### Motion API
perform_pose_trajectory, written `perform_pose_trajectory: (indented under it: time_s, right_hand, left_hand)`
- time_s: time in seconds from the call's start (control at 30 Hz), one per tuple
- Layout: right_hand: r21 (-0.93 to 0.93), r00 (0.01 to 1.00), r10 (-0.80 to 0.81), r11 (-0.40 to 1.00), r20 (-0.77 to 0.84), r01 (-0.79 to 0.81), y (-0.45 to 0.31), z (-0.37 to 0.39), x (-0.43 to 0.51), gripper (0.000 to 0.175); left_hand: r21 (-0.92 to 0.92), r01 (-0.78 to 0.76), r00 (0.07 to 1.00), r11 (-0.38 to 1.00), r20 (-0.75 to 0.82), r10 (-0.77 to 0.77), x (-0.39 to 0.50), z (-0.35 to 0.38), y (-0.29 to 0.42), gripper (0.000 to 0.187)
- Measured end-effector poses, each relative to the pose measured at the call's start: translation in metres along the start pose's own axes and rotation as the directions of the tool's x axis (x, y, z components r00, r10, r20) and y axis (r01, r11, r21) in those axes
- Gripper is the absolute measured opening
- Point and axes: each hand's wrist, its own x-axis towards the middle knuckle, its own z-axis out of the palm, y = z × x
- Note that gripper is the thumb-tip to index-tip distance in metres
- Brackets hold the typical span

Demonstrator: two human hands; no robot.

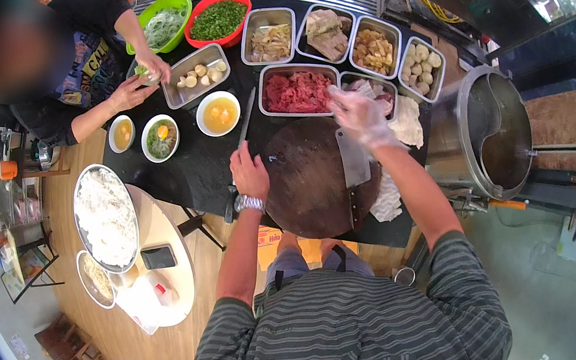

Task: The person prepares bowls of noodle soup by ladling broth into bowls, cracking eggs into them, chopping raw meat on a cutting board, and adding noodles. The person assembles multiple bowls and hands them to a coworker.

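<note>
My right hand (362, 117), in a clear plastic glove, is over the right end of a steel tray of raw red sliced meat (298, 92); whether it pinches any meat I cannot tell. My left hand (250, 174), bare with a metal watch at the wrist, rests on the black table by a long knife (247, 116), whose blade points away from me; its grip on the knife is unclear. Between my arms lies a round wooden chopping block (304, 177) with a cleaver (355, 162) on its right part. Bowls with egg and broth (218, 114) stand left of the knife.
Trays of cooked meat (325, 34) and meatballs (420, 68) line the back right. A large divided steel pot (496, 131) stands at right. White noodles (105, 216) and a phone (158, 257) are on a side table. A co-worker's hands (142, 87) hold something small at back left.
</note>
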Motion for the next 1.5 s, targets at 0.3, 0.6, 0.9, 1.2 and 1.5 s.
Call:
perform_pose_trajectory:
  time_s: [0.3, 0.6, 0.9, 1.2, 1.5]
  right_hand:
    - [-0.429, 0.84, 0.461, 0.845, 0.285, -0.317, -0.017, 0.135, 0.111, 0.044]
    - [-0.261, 0.771, 0.087, 0.96, 0.63, 0.105, 0.008, 0.096, 0.15, 0.029]
    - [-0.385, 0.754, 0.314, 0.919, 0.577, -0.088, -0.047, 0.082, 0.133, 0.045]
    - [-0.336, 0.738, 0.228, 0.942, 0.635, -0.002, -0.006, 0.113, 0.145, 0.036]
    - [0.526, 0.761, 0.404, 0.554, 0.508, -0.645, -0.008, 0.04, 0.119, 0.014]
  left_hand:
    - [-0.119, -0.124, 0.97, 0.985, 0.195, 0.146, -0.09, -0.055, -0.03, 0.051]
    - [-0.093, -0.034, 0.972, 0.995, 0.23, 0.055, -0.13, -0.076, -0.077, 0.051]
    - [-0.162, -0.065, 0.953, 0.985, 0.284, 0.11, -0.09, -0.073, -0.036, 0.05]
    - [-0.199, -0.093, 0.952, 0.976, 0.271, 0.146, -0.092, -0.068, -0.03, 0.049]
    - [-0.187, -0.082, 0.945, 0.979, 0.298, 0.136, -0.094, -0.068, -0.038, 0.05]
